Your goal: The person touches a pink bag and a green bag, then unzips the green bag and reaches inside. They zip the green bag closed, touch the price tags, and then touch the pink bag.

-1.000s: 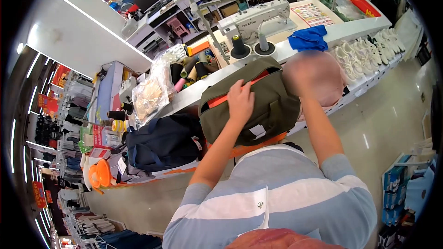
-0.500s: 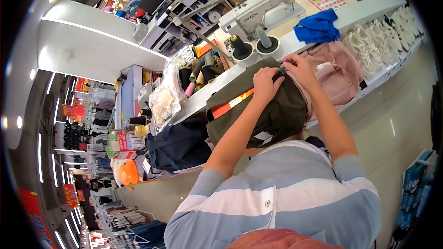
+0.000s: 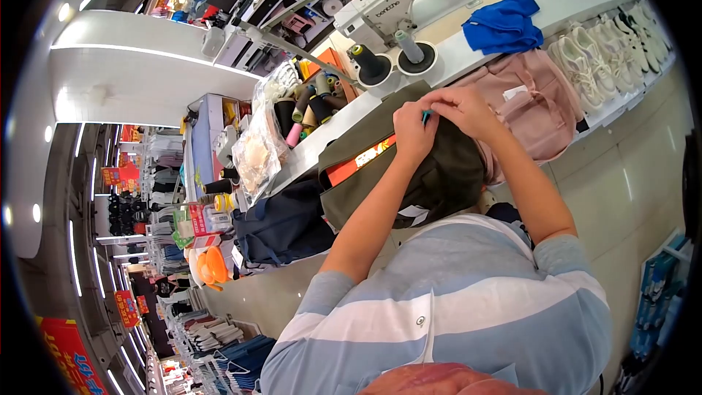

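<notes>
An olive green backpack (image 3: 446, 175) with an orange strip leans against the white counter (image 3: 578, 4) in front of me. My left hand (image 3: 413, 135) rests on its top, fingers pressed to the fabric. My right hand (image 3: 464, 110) is beside it, pinching a small teal zipper pull (image 3: 425, 115) at the bag's top edge. Both hands touch each other there.
A pink backpack (image 3: 537, 106) hangs to the right, a navy bag (image 3: 281, 227) to the left. On the counter stand a white sewing machine (image 3: 398, 0), thread cones (image 3: 365, 62), a blue cloth (image 3: 504, 25) and white sneakers (image 3: 599, 66). Tiled floor lies at right.
My right hand came down from near the pink backpack to the olive bag's top and took the zipper pull. My left hand slid up to meet it. The view shifted slightly.
</notes>
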A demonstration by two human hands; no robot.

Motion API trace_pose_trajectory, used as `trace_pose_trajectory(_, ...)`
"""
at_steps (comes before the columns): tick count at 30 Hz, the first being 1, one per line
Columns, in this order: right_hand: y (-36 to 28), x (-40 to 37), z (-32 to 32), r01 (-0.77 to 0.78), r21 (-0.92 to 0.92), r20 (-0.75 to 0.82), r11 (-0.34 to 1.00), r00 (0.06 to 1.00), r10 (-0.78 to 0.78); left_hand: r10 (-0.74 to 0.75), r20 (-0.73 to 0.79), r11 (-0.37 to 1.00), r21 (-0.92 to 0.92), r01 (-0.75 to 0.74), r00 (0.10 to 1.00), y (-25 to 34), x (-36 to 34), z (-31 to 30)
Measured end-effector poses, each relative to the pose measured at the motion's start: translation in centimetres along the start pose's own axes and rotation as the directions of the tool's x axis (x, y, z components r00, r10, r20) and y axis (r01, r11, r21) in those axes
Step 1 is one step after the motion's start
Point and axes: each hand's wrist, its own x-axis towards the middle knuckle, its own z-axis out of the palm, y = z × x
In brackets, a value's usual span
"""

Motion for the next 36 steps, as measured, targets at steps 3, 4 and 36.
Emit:
trace_pose_trajectory(3,1.7,0.1,-0.7,-0.135,0.253,-0.189,0.958,0.964,0.186,0.011,0.025,0.999,0.048,-0.012,1.0,1.0,0.3,-0.7)
trace_pose_trajectory(4,2.5,0.0,-1.3,-0.175,0.149,-0.144,0.973,0.97,0.196,0.012,0.027,0.999,0.036,-0.013,1.0,1.1,0.4,-0.8)
trace_pose_trajectory(36,5.9,-1.5,-1.3,-0.089,-0.197,-0.062,0.976,0.995,0.078,-0.081,-0.093,0.997,-0.01,0.08,0.992,0.2,-1.3,-5.7)
